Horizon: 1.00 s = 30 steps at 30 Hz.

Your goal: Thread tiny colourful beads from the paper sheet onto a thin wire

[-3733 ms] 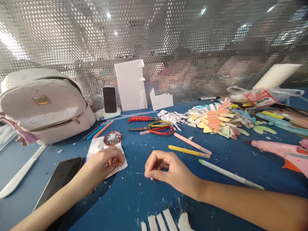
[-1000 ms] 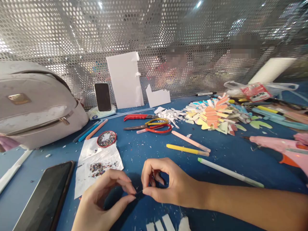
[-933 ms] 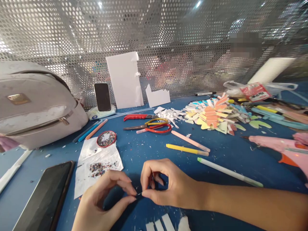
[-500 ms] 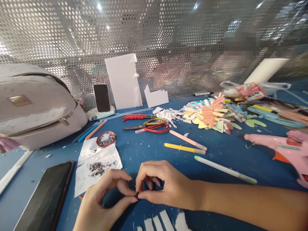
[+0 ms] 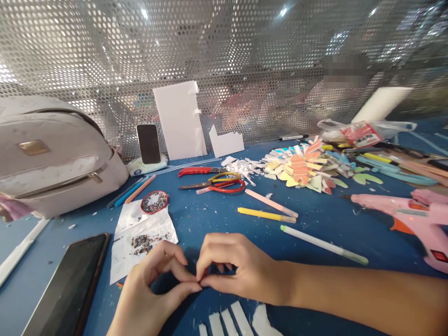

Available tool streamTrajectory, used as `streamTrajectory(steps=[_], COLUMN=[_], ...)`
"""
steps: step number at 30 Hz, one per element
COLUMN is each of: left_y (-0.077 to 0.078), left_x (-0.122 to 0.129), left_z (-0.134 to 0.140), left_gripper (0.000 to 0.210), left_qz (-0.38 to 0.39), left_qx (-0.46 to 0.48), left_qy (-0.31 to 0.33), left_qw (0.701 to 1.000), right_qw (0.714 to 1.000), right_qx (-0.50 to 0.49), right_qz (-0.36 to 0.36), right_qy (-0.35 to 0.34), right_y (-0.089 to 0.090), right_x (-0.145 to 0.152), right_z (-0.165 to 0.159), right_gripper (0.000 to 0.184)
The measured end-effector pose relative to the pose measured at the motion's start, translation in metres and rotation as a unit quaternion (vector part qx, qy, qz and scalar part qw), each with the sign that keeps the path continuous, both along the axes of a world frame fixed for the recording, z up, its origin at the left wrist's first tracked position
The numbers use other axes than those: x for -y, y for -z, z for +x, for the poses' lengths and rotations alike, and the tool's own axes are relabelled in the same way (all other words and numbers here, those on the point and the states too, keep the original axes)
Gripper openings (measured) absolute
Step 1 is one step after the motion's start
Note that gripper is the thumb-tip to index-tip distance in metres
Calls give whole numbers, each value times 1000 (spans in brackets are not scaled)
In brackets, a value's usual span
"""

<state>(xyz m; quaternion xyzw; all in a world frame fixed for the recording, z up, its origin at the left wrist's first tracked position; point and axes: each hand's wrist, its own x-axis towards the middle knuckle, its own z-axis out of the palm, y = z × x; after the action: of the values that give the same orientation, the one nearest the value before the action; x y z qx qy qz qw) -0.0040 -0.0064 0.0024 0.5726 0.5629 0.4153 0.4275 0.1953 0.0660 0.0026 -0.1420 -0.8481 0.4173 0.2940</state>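
Note:
Low in the middle of the head view, my left hand (image 5: 154, 289) and my right hand (image 5: 241, 266) meet at the fingertips. Thumb and index finger of each are pinched together. Whatever they hold is tiny and hidden between the tips. Just beyond my left hand, small multicoloured bits (image 5: 142, 243) lie loose on a white paper sheet (image 5: 121, 254). A round red-rimmed dish (image 5: 154, 202) with more such bits rests on the sheet's far part. White strips (image 5: 229, 323) lie on the blue table close below my hands.
Left stand a pale backpack (image 5: 66, 158) and a large phone (image 5: 68, 284). Red-handled scissors (image 5: 227, 185), a yellow marker (image 5: 264, 214) and a green-capped marker (image 5: 322, 244) lie beyond my hands. Farther right are a scrap pile (image 5: 304, 165) and a pink glue gun (image 5: 402, 210). Perforated metal (image 5: 245, 56) borders the back.
My fingertips have closed in tighter, and the small dark thing seen between them earlier is now hidden. The view has shifted slightly; objects on the table keep their places.

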Motion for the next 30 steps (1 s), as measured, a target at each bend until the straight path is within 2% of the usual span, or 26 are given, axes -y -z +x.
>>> streamTrajectory(steps=[5, 11, 16, 19, 23, 30], left_y=[-4, 2, 1, 0, 4, 9], left_x=[3, -1, 0, 1, 0, -1], left_z=[5, -3, 1, 3, -2, -8], left_gripper=[21, 15, 11, 10, 11, 15], left_qz=[4, 46, 55, 54, 64, 81], left_qx=[16, -37, -37, -31, -54, -75], left_qy=[-34, 18, -18, -32, -8, 6], left_qw=[999, 998, 998, 998, 996, 994], right_qw=[1000, 993, 986, 986, 990, 989], right_qx=[0, 21, 41, 27, 19, 15], right_qz=[0, -83, -148, -152, -128, -126], right_qy=[6, 82, 68, 61, 60, 72], right_y=[0, -3, -3, -3, -3, -2], right_x=[0, 1, 0, -1, -2, -5], right_z=[1, 2, 2, 1, 0, 0], right_gripper=[9, 9, 7, 11, 14, 2])
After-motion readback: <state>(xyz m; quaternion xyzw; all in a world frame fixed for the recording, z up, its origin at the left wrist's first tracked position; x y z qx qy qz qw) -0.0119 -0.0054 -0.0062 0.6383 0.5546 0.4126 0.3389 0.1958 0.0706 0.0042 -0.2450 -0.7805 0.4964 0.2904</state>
